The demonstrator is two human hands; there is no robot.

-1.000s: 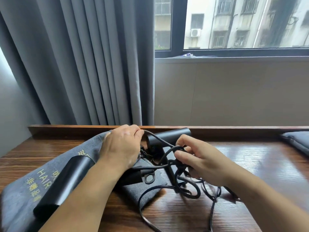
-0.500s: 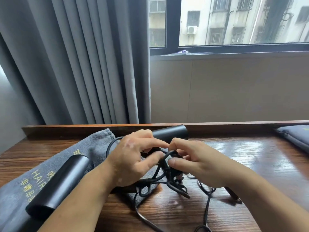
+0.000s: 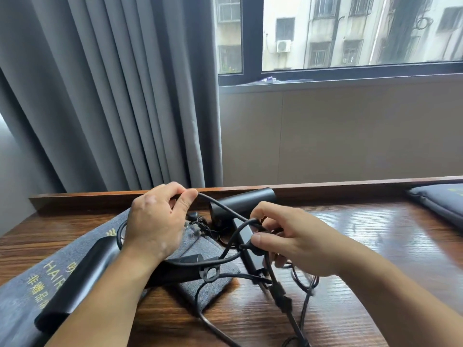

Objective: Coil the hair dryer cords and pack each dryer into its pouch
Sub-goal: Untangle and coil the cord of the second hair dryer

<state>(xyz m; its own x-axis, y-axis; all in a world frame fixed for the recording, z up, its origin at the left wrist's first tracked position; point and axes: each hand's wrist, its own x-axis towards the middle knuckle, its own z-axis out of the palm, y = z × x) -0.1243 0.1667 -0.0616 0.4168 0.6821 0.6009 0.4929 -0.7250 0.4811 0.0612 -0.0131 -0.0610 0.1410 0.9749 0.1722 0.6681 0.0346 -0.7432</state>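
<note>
One thin, looped black cord [image 3: 281,299]

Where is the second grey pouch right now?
In the head view, the second grey pouch lies at the far right of the wooden table, near its back ledge, beyond the right hand.

wooden table [image 3: 375,236] | grey pouch [image 3: 210,286] | black cord [image 3: 211,326] | second pouch [image 3: 441,204], right

Left grip [image 3: 155,221] raised, thumb-forefinger pinch on cord [image 3: 218,206]; right grip [image 3: 295,244] lower, curled round cord.
</note>
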